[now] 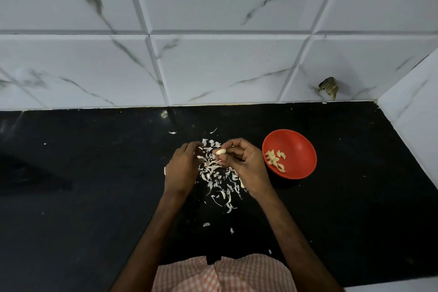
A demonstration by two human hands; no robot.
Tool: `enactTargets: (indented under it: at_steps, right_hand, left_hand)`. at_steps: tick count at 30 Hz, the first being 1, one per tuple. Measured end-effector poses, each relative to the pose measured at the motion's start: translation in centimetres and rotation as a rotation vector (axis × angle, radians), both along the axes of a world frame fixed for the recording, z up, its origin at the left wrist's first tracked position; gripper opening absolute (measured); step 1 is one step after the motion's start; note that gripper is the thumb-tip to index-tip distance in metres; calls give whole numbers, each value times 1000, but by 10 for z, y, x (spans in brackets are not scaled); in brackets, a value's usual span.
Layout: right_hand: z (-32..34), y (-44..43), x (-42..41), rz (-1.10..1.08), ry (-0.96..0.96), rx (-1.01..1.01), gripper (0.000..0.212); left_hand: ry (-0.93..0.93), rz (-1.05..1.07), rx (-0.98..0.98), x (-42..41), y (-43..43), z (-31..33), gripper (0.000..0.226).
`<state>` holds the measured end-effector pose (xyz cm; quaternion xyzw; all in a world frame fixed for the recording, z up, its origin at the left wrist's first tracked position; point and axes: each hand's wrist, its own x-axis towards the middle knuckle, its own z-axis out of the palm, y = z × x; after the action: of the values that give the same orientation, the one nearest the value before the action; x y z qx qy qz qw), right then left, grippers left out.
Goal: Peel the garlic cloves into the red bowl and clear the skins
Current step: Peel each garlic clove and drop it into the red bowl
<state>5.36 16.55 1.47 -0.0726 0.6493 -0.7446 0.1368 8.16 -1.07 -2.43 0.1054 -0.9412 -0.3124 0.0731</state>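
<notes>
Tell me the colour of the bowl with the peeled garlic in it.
The bowl is red, clearest in the head view.

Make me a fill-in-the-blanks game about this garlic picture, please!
1. The bowl with the peeled cloves inside is coloured ____.
2. The bowl sits to the ____ of the pile of skins.
3. The right hand pinches one garlic clove over the ____ counter.

Missing words: red, right, black.
</notes>
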Motion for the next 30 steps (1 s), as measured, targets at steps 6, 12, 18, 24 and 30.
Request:
enactTargets:
  at_steps: [6, 12, 18, 24, 30]
  right_hand:
    - [-5, -8, 5, -236, 119, 128, 12]
    - [-7, -12, 9, -247, 244, 291, 14]
    - [2, -13, 11, -196, 389, 456, 7]
    - [7, -10, 6, -182, 483, 649, 6]
    - [5, -8, 5, -182, 441, 613, 2]
  left_hand:
    - [189, -117, 778, 8, 21, 16, 30]
    - [262, -7, 958, 9, 32, 21, 16]
    - [284, 55, 1004, 13, 31, 18, 3]
    - [307, 14, 935, 13, 35, 18, 6]
    - [326, 5, 859, 12, 37, 17, 15]
